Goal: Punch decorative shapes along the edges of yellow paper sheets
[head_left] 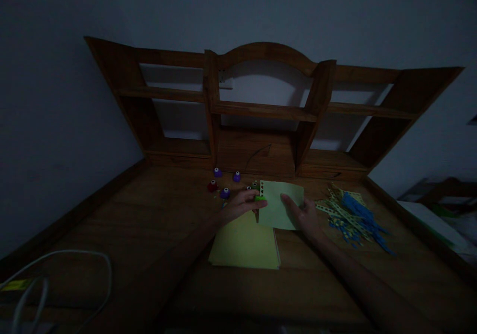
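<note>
1 pale green sheet [274, 210] part-punched, held over mid-worktop [167, 205].
Left hand [244, 205]: fingers pinch green punch [260, 199] at sheet's left edge. Right hand [308, 218]: fingers grip sheet's right side. Holes line far stretch; near stretch looks uncut. Yellow stack [244, 247] nearer; cut strips [359, 212] far right.

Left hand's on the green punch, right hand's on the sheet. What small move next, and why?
I'd probably slide the green punch in the left hand slightly nearer along the left edge of the sheet: holes run from its far corner to the punch, the edge below looks unpunched, and the right hand holds the sheet.
</note>
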Demonstrator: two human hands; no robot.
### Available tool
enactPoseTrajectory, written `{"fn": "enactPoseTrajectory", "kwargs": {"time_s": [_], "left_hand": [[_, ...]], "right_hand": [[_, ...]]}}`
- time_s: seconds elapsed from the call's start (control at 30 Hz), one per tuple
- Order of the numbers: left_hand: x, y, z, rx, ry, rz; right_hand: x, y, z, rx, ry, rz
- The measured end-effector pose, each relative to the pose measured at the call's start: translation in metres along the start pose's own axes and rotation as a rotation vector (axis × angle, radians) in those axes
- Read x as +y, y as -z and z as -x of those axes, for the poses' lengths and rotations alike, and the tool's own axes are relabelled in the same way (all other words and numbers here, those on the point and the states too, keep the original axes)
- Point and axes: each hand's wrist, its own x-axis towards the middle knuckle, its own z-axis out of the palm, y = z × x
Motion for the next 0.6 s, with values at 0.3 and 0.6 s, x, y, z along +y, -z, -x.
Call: {"fn": "enactPoseTrajectory", "kwargs": {"time_s": [0.3, 0.6], "left_hand": [[0.0038, 0.0035, 0.0001, 0.031, 0.009, -0.072], [-0.0004, 0.0031, -0.002, 0.071, -0.032, -0.11]], "right_hand": [[-0.0019, -0.0028, 0.002, -0.023, -0.03, -0.008], [-0.0019, -0.004, 0.0032, -0.037, -0.015, -0.029]]}}
